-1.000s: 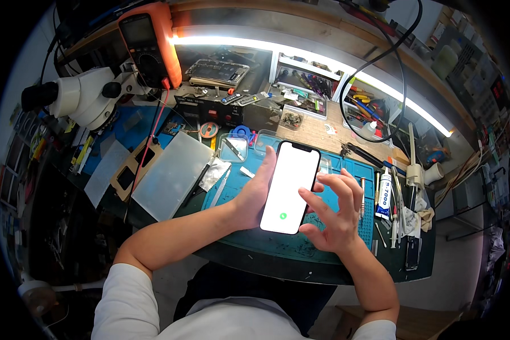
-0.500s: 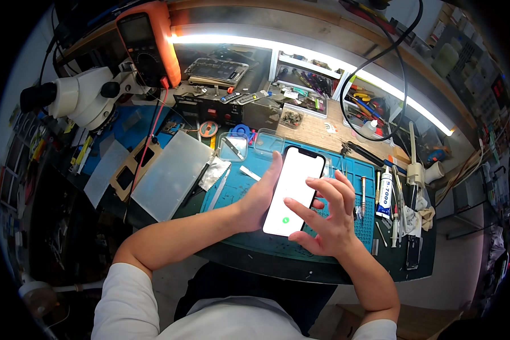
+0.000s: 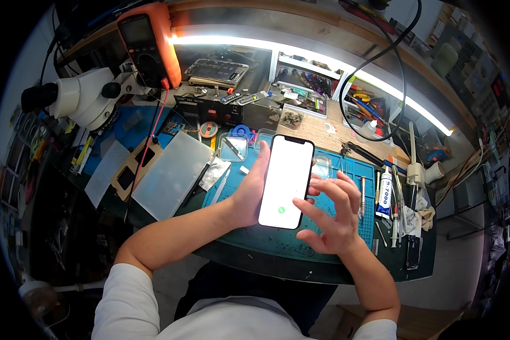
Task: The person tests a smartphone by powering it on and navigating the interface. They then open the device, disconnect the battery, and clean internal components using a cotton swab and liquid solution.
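Observation:
A smartphone [image 3: 284, 175] with a lit white screen and a round green button near its lower end is held above the blue work mat [image 3: 249, 241]. My left hand [image 3: 251, 190] grips it from the left side, thumb along the edge and fingers behind, partly hidden by the phone. At its lower right edge, my right hand [image 3: 333, 212] has its fingers apart and bent, holding nothing. The index fingertip is at the screen's right edge; I cannot tell whether it touches.
Left of the mat lie a translucent sheet [image 3: 173, 175] and a black pen-like tool [image 3: 197, 184]. To the right are a glue tube [image 3: 385, 194], a syringe [image 3: 395, 226] and tweezers. A microscope [image 3: 76, 96] and an orange multimeter [image 3: 150, 45] stand at the back left; a black cable [image 3: 405, 85] loops overhead.
The phone and my left hand have moved slightly up and left, and the phone stands straighter. My right hand's fingers have drawn back from over the screen to its right edge.

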